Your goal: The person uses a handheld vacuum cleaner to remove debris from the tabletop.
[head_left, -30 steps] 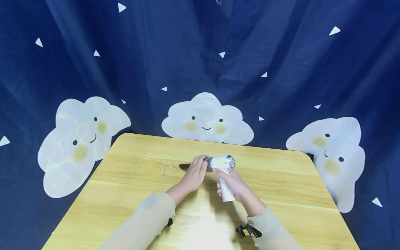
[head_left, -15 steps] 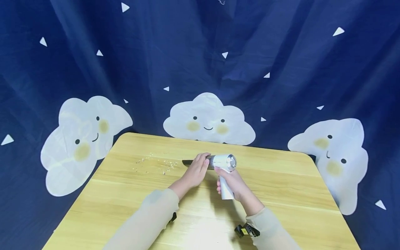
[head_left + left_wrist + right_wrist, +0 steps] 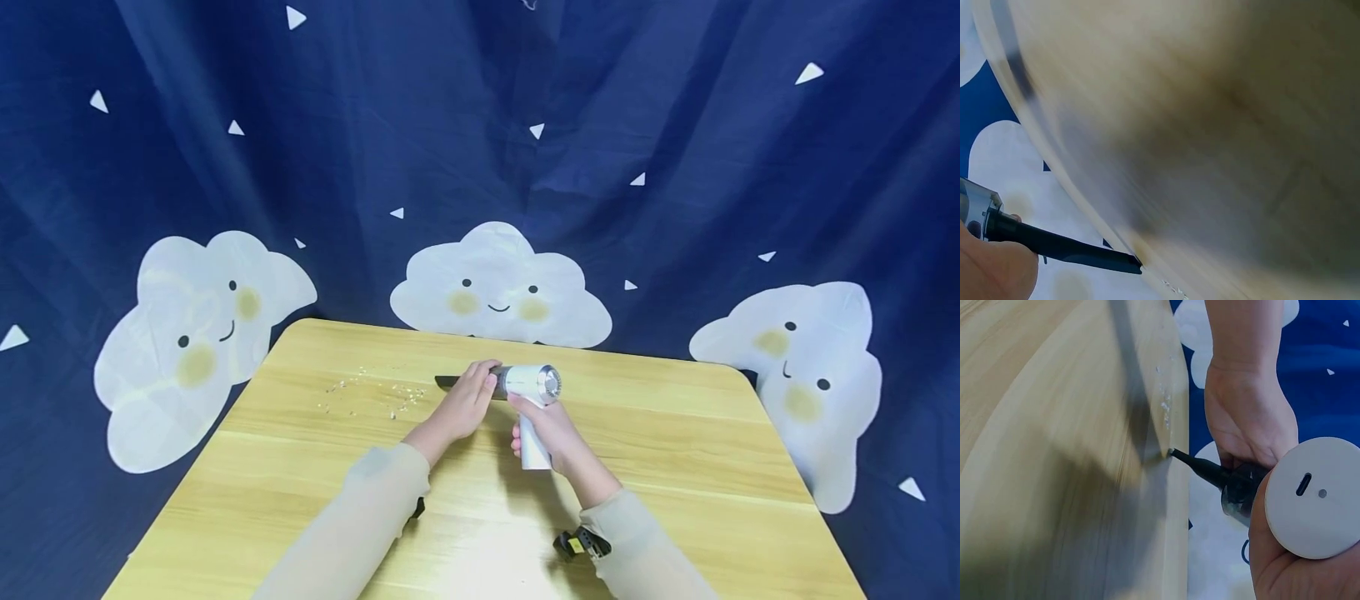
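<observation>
A dark blue cloth backdrop (image 3: pixel 480 150) hangs in soft folds behind everything, printed with three white smiling clouds and many small white triangles. In front of it stands one wooden table (image 3: pixel 675 467) — pale yellow, smooth, straight-grained, with rounded corners.

Above the table's middle is one handheld vacuum (image 3: pixel 531 385): a white, matte plastic body, cylindrical, with a round grille at its rear end, a straight handle pointing down toward the person, and a flat round base bearing a small charging port. A clear section joins the body to one long, thin black nozzle (image 3: pixel 448 382), whose tip meets the tabletop.

The right hand (image 3: pixel 551 429) is wrapped around the white handle, fingers curled fully about it. The left hand (image 3: pixel 468 404) lies curled over the front of the vacuum where the nozzle joins, fingers bent around it. Both arms wear pale beige sleeves.

Just beyond the nozzle tip lies a loose scatter of tiny white crumbs (image 3: pixel 367 396) — too small to count.
</observation>
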{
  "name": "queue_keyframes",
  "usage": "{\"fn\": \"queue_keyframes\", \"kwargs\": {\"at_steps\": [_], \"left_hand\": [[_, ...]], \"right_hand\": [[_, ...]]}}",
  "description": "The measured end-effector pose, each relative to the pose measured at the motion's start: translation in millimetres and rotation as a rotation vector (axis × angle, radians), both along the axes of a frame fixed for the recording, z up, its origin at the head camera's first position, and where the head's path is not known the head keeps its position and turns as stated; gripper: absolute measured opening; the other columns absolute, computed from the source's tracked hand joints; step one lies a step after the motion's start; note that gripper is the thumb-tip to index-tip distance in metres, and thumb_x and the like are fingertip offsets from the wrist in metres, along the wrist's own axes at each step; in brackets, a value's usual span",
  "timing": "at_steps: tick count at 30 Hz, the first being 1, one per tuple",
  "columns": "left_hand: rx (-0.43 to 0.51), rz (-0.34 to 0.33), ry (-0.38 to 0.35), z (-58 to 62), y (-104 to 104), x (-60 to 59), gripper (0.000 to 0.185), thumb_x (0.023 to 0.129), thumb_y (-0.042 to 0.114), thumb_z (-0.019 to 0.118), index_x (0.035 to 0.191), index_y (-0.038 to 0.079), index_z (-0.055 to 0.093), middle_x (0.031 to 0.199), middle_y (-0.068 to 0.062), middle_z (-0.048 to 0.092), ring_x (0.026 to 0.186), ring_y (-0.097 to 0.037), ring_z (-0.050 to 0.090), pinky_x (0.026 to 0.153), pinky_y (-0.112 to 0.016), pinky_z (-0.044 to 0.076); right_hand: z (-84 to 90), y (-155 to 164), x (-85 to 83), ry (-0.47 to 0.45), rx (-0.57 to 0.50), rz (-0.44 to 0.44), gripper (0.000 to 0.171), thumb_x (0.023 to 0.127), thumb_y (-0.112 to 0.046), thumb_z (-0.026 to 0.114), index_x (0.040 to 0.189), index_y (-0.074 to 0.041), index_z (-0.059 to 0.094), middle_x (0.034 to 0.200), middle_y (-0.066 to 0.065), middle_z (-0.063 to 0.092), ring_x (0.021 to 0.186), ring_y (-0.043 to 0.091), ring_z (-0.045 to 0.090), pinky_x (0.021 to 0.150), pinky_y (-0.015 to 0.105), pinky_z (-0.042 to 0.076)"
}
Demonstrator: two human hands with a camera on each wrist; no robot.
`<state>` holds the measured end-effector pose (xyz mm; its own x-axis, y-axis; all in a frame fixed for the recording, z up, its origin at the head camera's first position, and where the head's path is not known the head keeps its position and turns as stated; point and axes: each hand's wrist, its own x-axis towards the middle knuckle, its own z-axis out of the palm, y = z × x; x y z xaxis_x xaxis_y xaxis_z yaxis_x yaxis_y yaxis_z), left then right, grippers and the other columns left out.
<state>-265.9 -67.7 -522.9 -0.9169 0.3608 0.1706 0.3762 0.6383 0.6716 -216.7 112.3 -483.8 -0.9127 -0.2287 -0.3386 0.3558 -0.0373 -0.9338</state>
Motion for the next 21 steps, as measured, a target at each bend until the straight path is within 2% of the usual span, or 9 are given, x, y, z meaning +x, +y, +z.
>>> {"fn": "queue_keyframes", "kwargs": {"at_steps": [5, 9, 16, 21], "left_hand": [[0.010, 0.003, 0.003, -0.7, -5.1, -3.2, 0.055, 0.111, 0.038, 0.017, 0.152, 0.005, 0.034, 0.151, -0.015, 0.040, 0.140, -0.032, 0.039, 0.117, -0.047, 0.032], [0.017, 0.016, 0.001, -1.4, -7.2, -3.5, 0.055, 0.111, 0.038, 0.017, 0.153, 0.006, 0.034, 0.152, -0.015, 0.039, 0.140, -0.033, 0.038, 0.117, -0.048, 0.031], [0.014, 0.041, 0.010, -1.8, -7.2, -1.7, 0.055, 0.111, 0.038, 0.017, 0.153, 0.007, 0.033, 0.154, -0.015, 0.037, 0.142, -0.033, 0.037, 0.118, -0.047, 0.029], [0.021, 0.053, 0.017, -1.7, -6.6, 1.3, 0.054, 0.111, 0.038, 0.017, 0.152, 0.006, 0.034, 0.152, -0.016, 0.039, 0.141, -0.033, 0.036, 0.117, -0.047, 0.030]], "right_hand": [[-1.5, -3.7, -6.2, 0.007, 0.011, 0.017, 0.050, 0.096, -0.035, 0.066, 0.124, 0.002, 0.048, 0.063, 0.006, 0.058, 0.049, 0.014, 0.058, 0.048, 0.028, 0.054], [-2.3, -5.7, -10.4, -0.001, 0.016, 0.026, 0.048, 0.096, -0.035, 0.065, 0.123, 0.001, 0.049, 0.062, 0.006, 0.058, 0.048, 0.014, 0.057, 0.047, 0.028, 0.054], [1.5, -5.8, -12.2, -0.013, 0.026, 0.042, 0.044, 0.096, -0.034, 0.064, 0.122, -0.002, 0.049, 0.062, 0.007, 0.058, 0.047, 0.015, 0.057, 0.047, 0.028, 0.053], [3.1, -4.9, -12.3, -0.025, 0.033, 0.063, 0.047, 0.096, -0.034, 0.064, 0.124, 0.001, 0.047, 0.062, 0.007, 0.058, 0.048, 0.015, 0.057, 0.047, 0.028, 0.054]]}}
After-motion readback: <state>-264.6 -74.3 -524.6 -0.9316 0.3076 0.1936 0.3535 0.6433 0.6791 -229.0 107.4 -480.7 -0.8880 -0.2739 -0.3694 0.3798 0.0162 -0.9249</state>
